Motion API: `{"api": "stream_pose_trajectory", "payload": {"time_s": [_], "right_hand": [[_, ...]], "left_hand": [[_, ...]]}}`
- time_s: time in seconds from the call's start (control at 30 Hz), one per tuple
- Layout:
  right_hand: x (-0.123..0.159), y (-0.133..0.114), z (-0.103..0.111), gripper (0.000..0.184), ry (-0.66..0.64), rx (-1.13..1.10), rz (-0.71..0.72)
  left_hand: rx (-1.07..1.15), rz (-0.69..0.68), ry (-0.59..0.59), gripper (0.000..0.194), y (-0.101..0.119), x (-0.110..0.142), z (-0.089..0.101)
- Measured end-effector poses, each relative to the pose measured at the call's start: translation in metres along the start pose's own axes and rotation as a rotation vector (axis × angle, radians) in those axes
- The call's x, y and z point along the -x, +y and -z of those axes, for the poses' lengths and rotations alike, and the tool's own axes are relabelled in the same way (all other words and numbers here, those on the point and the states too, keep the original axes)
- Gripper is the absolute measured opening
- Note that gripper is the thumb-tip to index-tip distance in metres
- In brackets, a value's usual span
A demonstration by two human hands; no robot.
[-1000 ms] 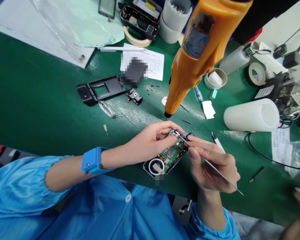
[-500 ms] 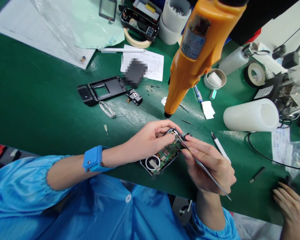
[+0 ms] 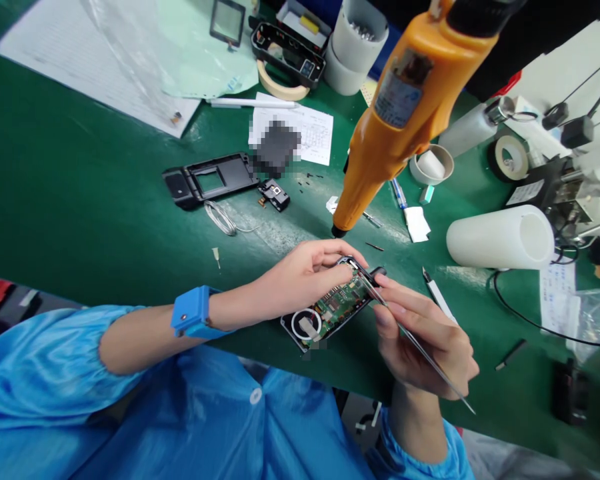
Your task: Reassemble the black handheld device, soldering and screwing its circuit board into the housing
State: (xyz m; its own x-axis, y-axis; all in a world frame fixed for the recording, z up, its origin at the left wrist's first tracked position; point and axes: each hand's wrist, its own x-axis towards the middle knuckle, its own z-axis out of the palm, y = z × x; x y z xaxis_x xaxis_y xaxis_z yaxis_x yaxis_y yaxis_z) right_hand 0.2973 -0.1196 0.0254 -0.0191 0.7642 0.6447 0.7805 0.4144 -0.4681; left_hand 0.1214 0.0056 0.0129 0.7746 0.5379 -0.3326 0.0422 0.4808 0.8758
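Observation:
An opened handheld device (image 3: 337, 305) with a bare green circuit board and a white ring at its lower left lies tilted on the bench in front of me. My left hand (image 3: 310, 277) grips its upper end, fingers along the far edge and thumb over the board. My right hand (image 3: 425, 333) pinches slim metal tweezers (image 3: 423, 350), seen side-on, with the tip at the device's upper right edge beside a small black part (image 3: 379, 273). My fingers partly hide that edge. An orange electric screwdriver (image 3: 380, 140) hangs just beyond my left hand, its bit pointing down.
Beyond my hands lie a black housing (image 3: 225, 179), a small black module (image 3: 275, 195) and a coiled wire (image 3: 220, 219). To the right are a white knife-like tool (image 3: 437, 293), a white cylinder (image 3: 500, 237), a cable (image 3: 520, 313) and a black object (image 3: 570, 393).
The view has shifted slightly. Another person's hand at the right edge has gone, uncovering the black object there. My hands keep nearly the same hold on the device and tweezers.

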Motion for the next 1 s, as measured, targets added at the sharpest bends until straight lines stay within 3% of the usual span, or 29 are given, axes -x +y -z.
{"api": "stream_pose_trajectory", "payload": {"time_s": [0.2, 0.47, 1.0], "right_hand": [[-0.004, 0.004, -0.003, 0.017, 0.008, 0.016, -0.021], [-0.014, 0.005, -0.008, 0.018, 0.044, 0.062, 0.049], [-0.014, 0.004, -0.007, 0.019, 0.042, 0.067, 0.032]], "left_hand": [[0.084, 0.070, -0.015, 0.031, 0.003, 0.000, -0.001], [0.115, 0.041, -0.058, 0.034, 0.005, 0.002, 0.001], [0.134, 0.030, -0.080, 0.032, 0.005, 0.001, 0.002]]}}
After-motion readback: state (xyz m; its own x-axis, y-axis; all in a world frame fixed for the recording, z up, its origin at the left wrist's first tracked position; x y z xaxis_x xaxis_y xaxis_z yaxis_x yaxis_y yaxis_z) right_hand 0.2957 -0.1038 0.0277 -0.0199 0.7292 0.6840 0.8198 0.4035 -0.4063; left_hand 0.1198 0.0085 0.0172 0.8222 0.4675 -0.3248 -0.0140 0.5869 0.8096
